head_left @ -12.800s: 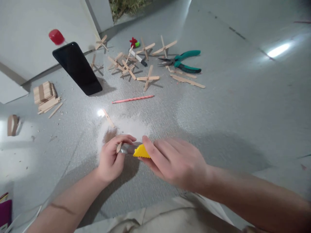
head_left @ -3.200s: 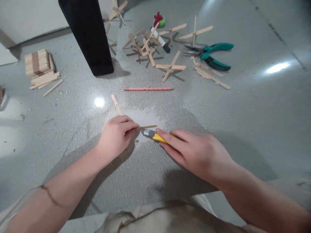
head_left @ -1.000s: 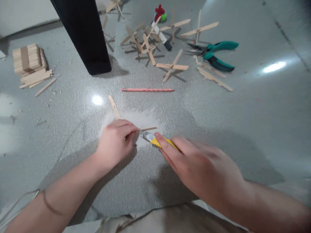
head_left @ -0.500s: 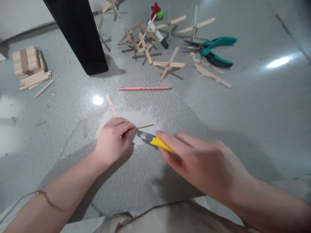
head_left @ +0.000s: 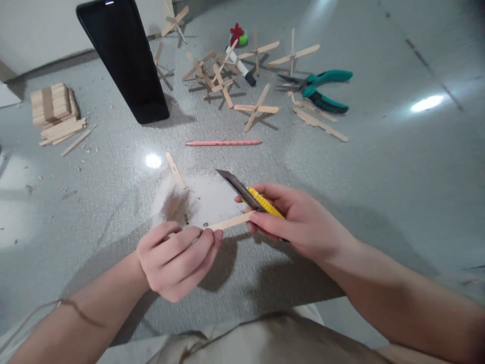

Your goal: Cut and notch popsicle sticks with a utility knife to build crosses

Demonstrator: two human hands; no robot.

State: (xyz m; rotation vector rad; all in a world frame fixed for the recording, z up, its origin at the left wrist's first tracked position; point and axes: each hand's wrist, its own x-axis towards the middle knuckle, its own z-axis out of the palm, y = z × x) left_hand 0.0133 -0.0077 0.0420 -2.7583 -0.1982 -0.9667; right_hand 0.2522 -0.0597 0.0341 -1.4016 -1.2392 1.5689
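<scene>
My left hand [head_left: 180, 260] pinches one end of a wooden craft stick [head_left: 232, 222] between thumb and fingers. Held in my right hand [head_left: 293, 215] is a yellow utility knife [head_left: 267, 203], its dark blade [head_left: 231, 181] out and pointing up to the left. The right thumb and a fingertip also touch the other end of the craft stick. Both hands are raised over a pale worn patch [head_left: 215, 197] on the grey surface. Just beyond the left hand lies a second craft stick [head_left: 175, 171] with a small slot in it.
A phone [head_left: 125, 65] leans upright at the back left. Bundled craft sticks [head_left: 53, 104] lie far left. A pink pencil [head_left: 223, 143] lies ahead, with several crossed-stick pieces [head_left: 257, 108], a white marker [head_left: 240, 65] and green-handled pliers [head_left: 322, 88] behind it.
The knife blade has come away from the stick and now points up-left. The stick has been lifted and turned flat side up, and my right fingers now touch its other end.
</scene>
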